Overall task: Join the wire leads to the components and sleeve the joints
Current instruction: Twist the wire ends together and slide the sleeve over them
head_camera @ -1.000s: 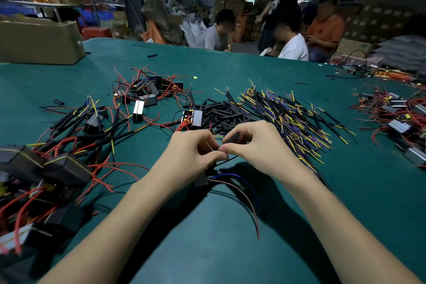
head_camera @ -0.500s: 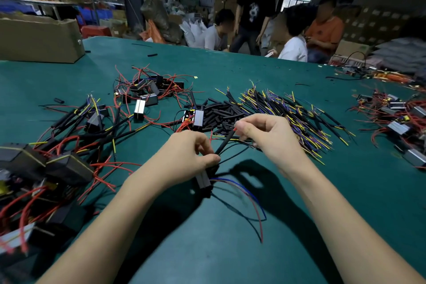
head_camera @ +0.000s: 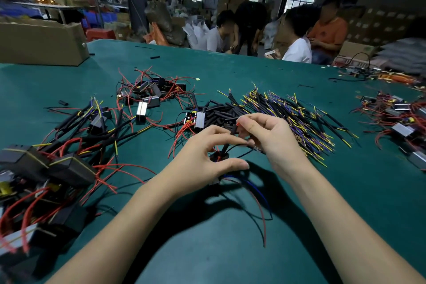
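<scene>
My left hand (head_camera: pixel 202 157) holds a small black component (head_camera: pixel 219 156) between thumb and fingers, just above the green table (head_camera: pixel 230 249). Red, blue and black leads (head_camera: pixel 258 200) trail from it toward me. My right hand (head_camera: pixel 269 136) pinches a short black sleeve (head_camera: pixel 233 130) on a lead rising from the component; a red wire tip shows at the sleeve's top. Loose black sleeves (head_camera: pixel 221 110) lie just beyond my hands, beside a heap of yellow and purple wire leads (head_camera: pixel 295 117).
Black components with red leads are piled at the left (head_camera: pixel 46 168), centre back (head_camera: pixel 149 92) and right edge (head_camera: pixel 396 117). A cardboard box (head_camera: pixel 41 44) stands at the far left. Several people (head_camera: pixel 297 39) are beyond the table's far edge.
My right hand has drawn the black sleeve up along the lead, away from my left hand. My left hand's fingers have spread a little round the component. A standing person in black has bent down.
</scene>
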